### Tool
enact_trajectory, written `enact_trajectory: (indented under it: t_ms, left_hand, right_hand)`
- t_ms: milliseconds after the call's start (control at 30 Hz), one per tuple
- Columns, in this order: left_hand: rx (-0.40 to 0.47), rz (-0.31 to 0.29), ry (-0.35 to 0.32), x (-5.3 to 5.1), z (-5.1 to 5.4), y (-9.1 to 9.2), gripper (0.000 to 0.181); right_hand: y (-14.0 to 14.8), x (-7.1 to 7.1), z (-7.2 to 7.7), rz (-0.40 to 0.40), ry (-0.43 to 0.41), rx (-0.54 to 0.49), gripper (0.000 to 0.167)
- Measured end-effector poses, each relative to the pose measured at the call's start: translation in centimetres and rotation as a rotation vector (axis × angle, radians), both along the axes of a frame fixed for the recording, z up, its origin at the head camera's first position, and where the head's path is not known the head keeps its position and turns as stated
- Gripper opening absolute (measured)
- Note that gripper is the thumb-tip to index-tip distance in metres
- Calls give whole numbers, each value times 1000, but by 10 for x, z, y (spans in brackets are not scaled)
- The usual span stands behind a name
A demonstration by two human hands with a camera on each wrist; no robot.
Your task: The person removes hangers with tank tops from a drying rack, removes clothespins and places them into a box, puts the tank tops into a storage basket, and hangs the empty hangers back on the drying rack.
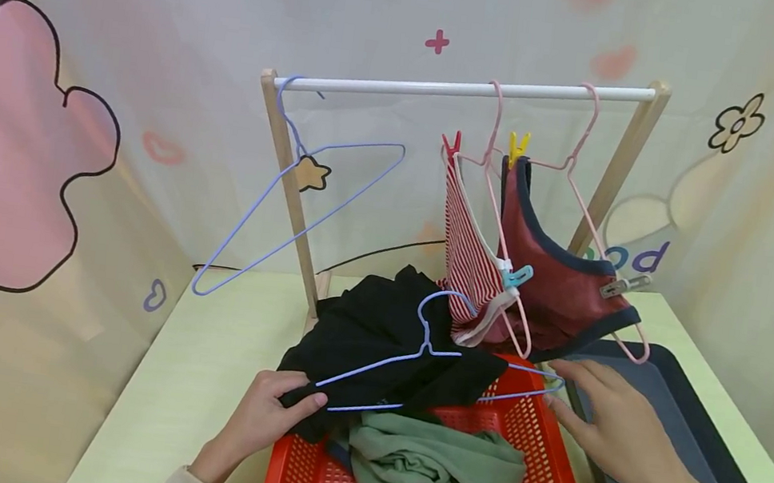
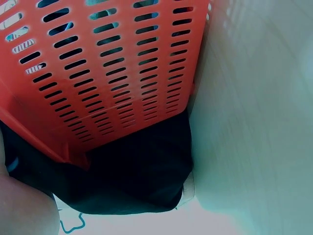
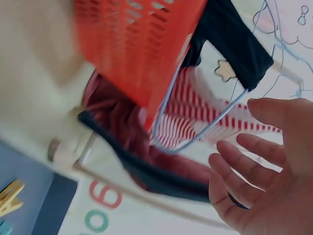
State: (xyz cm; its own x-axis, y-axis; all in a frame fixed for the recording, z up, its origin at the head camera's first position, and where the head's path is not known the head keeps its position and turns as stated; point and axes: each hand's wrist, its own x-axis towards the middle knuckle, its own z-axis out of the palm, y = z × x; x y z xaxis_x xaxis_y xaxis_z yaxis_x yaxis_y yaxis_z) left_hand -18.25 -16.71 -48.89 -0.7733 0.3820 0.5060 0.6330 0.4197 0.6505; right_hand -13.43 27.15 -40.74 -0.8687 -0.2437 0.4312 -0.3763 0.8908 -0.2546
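My left hand [image 1: 268, 408] pinches a black garment [image 1: 378, 313] near the left arm of a blue hanger [image 1: 426, 347]. Black cloth drapes over the rear of a red basket [image 1: 554, 471], with the hanger partly threaded through it. Past the cloth on the right, the bare end of the hanger [image 3: 168, 151] sticks out. Beside that end is my right hand [image 1: 624, 432], its fingers spread and holding nothing in the right wrist view. In the left wrist view, the black garment [image 2: 142, 166] hangs beside the basket wall [image 2: 117, 78]; most of the left hand is hidden there.
Behind stands a rack with a white rail [image 1: 406, 87], carrying another blue hanger [image 1: 333, 211]. Red striped underwear [image 1: 470, 244] and maroon underwear [image 1: 548, 285] hang from it on clipped pink hangers. Green cloth [image 1: 438, 473] lies in the basket, beside a dark tray [image 1: 674, 438].
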Motion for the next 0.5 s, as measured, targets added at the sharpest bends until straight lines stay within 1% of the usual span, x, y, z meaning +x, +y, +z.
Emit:
enact_trajectory:
  t_ms: [100, 233, 333, 433, 500]
  left_hand:
    - [-1, 1, -8, 0, 0, 0, 24]
    - [4, -1, -9, 1, 1, 1, 23]
    - [16, -6, -14, 2, 2, 1, 18]
    - [29, 17, -15, 4, 2, 2, 10]
    - [26, 58, -12, 5, 2, 2, 5]
  right_hand:
    - [-12, -6, 3, 61, 12, -16, 50]
    - [-26, -15, 6, 123, -29, -35, 52]
    - [-32, -23, 7, 153, -50, -46, 51]
    - [-37, -28, 8, 171, -68, -57, 49]
    - [-41, -30, 8, 181, -89, -58, 48]
